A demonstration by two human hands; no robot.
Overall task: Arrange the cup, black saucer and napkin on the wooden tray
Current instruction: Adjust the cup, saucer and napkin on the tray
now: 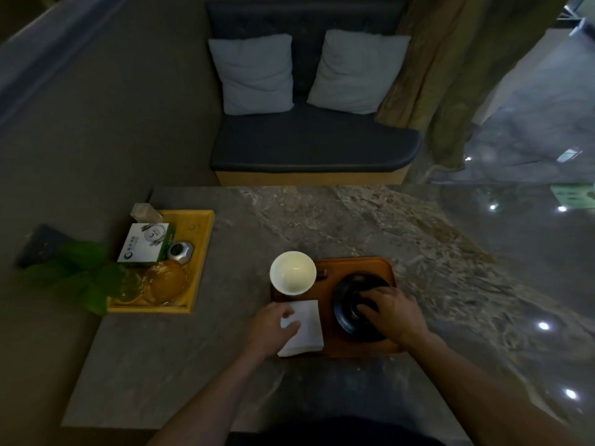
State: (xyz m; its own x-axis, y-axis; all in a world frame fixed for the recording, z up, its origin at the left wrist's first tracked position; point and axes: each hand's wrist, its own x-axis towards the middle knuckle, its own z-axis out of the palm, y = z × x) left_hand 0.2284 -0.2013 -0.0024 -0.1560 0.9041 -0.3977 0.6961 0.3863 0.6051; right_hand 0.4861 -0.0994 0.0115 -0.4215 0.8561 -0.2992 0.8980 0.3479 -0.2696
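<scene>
A brown wooden tray [357, 267] lies on the stone table in front of me. A white cup [292, 273] stands upright at the tray's far left corner. The black saucer [349, 296] rests on the tray's right half, and my right hand [394, 312] lies on it with fingers pressing its centre. A folded white napkin [307, 328] sits at the tray's near left, overhanging the front edge. My left hand [272, 326] holds the napkin's left side with thumb on top.
A yellow tray [201, 252] at the left holds a green-and-white box [146, 243], a silver object, and amber glass dishes [167, 281]. Green leaves [80, 275] overlap its left side. A dark sofa with two pale cushions stands beyond the table's far edge.
</scene>
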